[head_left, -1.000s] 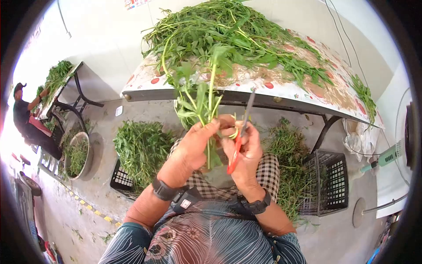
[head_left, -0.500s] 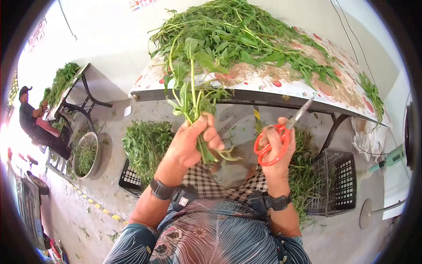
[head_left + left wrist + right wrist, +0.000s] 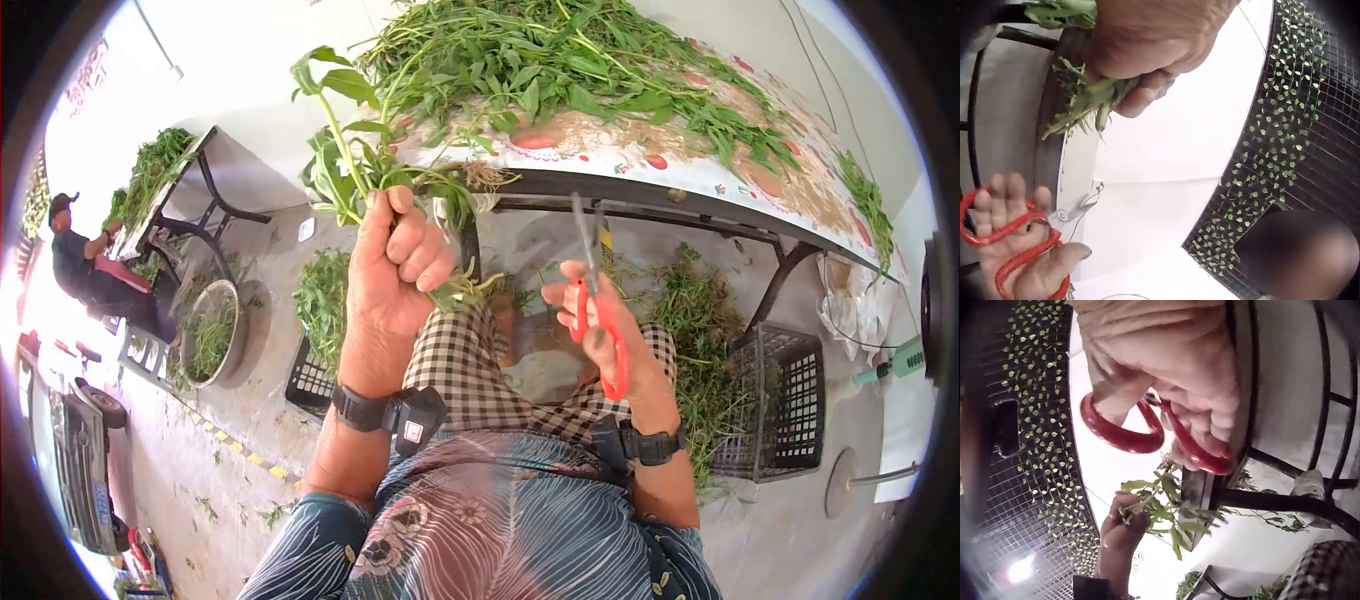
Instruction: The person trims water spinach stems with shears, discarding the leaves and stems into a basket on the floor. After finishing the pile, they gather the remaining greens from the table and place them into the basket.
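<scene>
In the head view my left hand grips a bunch of leafy green stems. Leaves rise above the fist, and the lower ends poke out below the fingers; the left wrist view shows these stem ends beneath the palm. To the right, apart from the bunch, my right hand holds red-handled scissors with the blades pointing up. Thumb and fingers pass through the red loops, as the right wrist view shows. Both hands are over the lap, in front of the table edge.
A heap of greens covers much of the table. Below right, a black crate stands beside piled greens. More greens fill a crate at left. Farther left are a round basin and a seated person.
My left hand has lifted the bunch up and left, tilting it leftward. The right hand and scissors drew away to the right from the stems, then came back slightly inward.
</scene>
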The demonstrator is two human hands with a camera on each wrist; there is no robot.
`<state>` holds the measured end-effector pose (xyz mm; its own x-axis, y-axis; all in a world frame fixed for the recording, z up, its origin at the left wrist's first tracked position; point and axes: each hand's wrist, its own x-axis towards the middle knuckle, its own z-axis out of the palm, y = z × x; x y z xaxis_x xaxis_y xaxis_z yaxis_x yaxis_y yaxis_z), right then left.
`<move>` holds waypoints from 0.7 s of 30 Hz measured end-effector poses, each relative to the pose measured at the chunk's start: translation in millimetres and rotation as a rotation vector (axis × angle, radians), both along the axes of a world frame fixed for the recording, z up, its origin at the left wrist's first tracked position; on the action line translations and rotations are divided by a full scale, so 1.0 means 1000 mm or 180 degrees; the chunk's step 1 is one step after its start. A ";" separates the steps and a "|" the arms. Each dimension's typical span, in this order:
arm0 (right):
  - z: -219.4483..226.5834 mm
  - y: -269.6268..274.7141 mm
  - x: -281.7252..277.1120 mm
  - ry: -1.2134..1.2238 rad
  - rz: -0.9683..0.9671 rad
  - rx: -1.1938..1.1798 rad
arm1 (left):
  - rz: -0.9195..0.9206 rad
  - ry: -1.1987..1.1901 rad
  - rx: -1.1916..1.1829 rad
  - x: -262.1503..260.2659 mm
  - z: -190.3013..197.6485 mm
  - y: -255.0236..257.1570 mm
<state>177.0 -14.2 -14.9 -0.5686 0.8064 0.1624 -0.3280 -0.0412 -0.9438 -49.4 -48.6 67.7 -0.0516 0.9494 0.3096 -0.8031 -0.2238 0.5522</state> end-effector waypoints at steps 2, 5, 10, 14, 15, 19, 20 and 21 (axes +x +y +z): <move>0.002 -0.005 0.004 -0.0506 0.0275 0.0066 | 0.0006 -0.0145 0.0132 -0.002 0.003 -0.002; 0.012 -0.013 0.005 -0.0591 0.0790 0.0190 | -0.0105 -0.0441 0.0276 -0.003 0.006 -0.003; 0.008 -0.021 -0.001 -0.0808 0.0755 0.0944 | -0.0530 -0.1096 0.0599 -0.005 0.005 0.002; 0.006 -0.024 -0.012 -0.0722 0.0669 0.0451 | -0.0584 -0.1199 0.0541 0.000 0.003 0.001; 0.004 -0.025 -0.015 -0.0593 0.0661 0.0207 | -0.0580 -0.1206 0.0494 0.004 0.002 0.001; 0.014 -0.031 -0.020 -0.0404 0.0516 0.0606 | -0.0712 -0.1156 0.0419 0.016 -0.004 0.002; 0.013 -0.031 -0.019 -0.0514 0.0486 0.0761 | -0.0715 -0.1163 0.0380 0.017 -0.005 0.002; 0.013 -0.032 -0.019 -0.0625 0.0457 0.0915 | -0.0718 -0.1171 0.0340 0.018 -0.005 0.002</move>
